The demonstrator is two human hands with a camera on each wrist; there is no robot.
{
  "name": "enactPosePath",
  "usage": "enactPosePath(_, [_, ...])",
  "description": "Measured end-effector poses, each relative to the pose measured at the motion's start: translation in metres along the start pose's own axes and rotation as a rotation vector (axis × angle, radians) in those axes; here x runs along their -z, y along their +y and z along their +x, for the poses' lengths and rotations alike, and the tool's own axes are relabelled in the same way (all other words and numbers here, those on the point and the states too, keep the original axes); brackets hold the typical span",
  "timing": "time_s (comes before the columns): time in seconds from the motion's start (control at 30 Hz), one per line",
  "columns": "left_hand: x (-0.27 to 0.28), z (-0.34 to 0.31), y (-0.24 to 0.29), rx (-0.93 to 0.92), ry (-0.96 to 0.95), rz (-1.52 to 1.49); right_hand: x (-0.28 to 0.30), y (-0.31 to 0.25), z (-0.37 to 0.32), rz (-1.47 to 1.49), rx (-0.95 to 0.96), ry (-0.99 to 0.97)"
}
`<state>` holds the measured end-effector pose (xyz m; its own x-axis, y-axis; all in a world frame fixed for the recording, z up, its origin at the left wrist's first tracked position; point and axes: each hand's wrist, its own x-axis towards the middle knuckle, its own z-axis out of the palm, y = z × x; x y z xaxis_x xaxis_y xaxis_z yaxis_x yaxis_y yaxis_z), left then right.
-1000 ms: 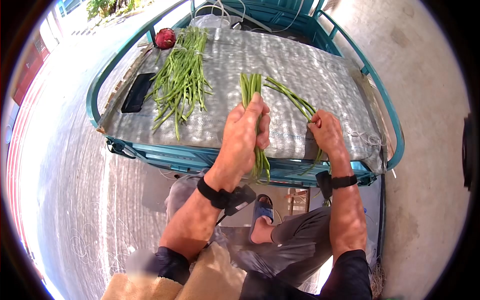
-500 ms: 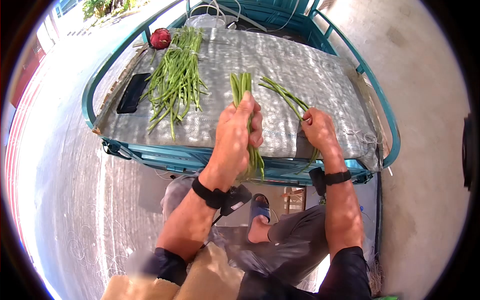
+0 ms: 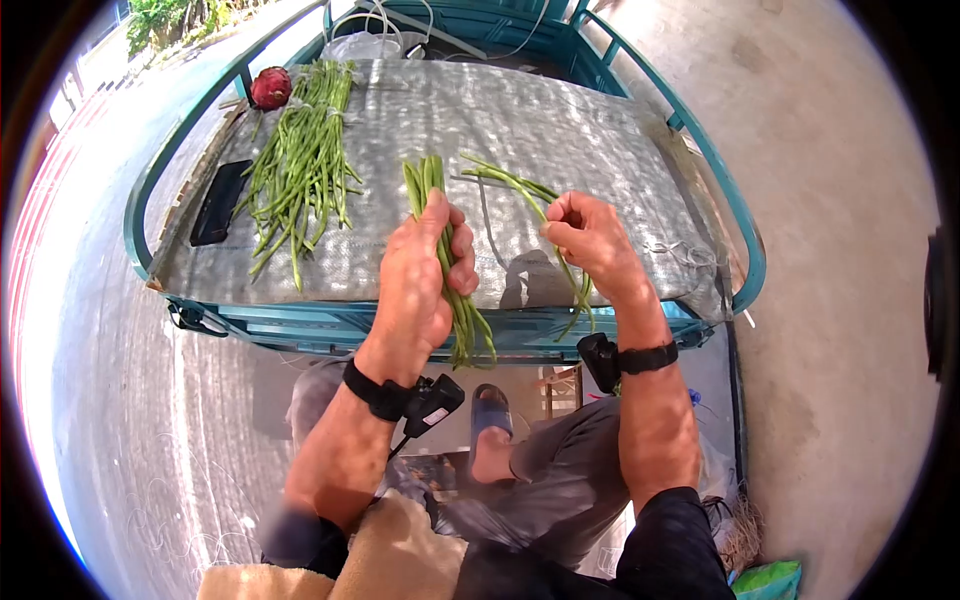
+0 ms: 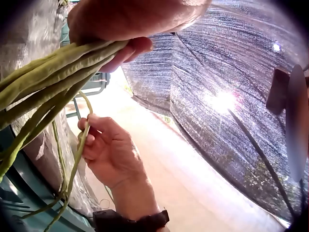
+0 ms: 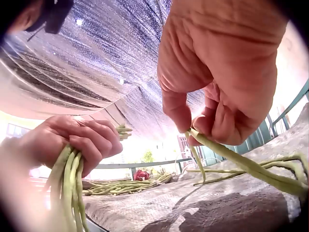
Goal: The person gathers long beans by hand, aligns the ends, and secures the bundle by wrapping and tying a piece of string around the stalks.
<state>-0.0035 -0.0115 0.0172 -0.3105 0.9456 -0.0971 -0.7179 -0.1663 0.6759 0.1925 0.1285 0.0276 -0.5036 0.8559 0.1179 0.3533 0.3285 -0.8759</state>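
Long green beans [image 3: 424,174] stand in a small bunch in my left hand [image 3: 420,270], fingers wrapped round the middle and thumb along the front. Their tips rise above the fist and the tails hang past the cart's near edge. My right hand [image 3: 597,245], to the right, pinches a loose long bean [image 5: 236,162] between thumb and fingertip. That bean slants up off the sheet, as the right wrist view shows, while other loose beans [image 5: 219,172] lie close below it. A larger tied pile of long beans [image 3: 305,150] rests at the left of the sheet.
A grey woven sheet [image 3: 420,110] covers the bed of a teal cart with side rails [image 3: 745,230]. Left of the pile lie a black phone [image 3: 220,203] and a red dragon fruit [image 3: 271,88]. Thin string [image 3: 685,253] lies at the right.
The whole scene has shifted left in the head view. My right hand has risen a little and come nearer the left, drawing up a bean; the left hand keeps its grip on the bunch.
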Motion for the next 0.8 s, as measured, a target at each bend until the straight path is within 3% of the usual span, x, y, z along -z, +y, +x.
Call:
enactPosePath(0.1, [0.000,0.003,-0.004,0.031,0.039,-0.003,-0.004,-0.017,-0.007,0.268,-0.057,-0.084])
enactPosePath(0.23, [0.000,0.006,-0.012,0.080,0.088,0.004,-0.008,-0.026,-0.012,0.417,-0.035,-0.120])
enactPosePath(0.47, [-0.001,0.006,-0.025,0.132,0.123,0.081,-0.009,-0.042,-0.022,0.376,0.005,-0.275])
enactPosePath(0.6, [0.004,0.011,-0.024,-0.015,0.149,0.099,-0.007,-0.050,-0.029,0.272,-0.021,-0.440])
enactPosePath(0.8, [0.009,0.013,-0.009,-0.073,0.197,0.140,-0.012,-0.051,-0.033,0.056,-0.001,-0.618])
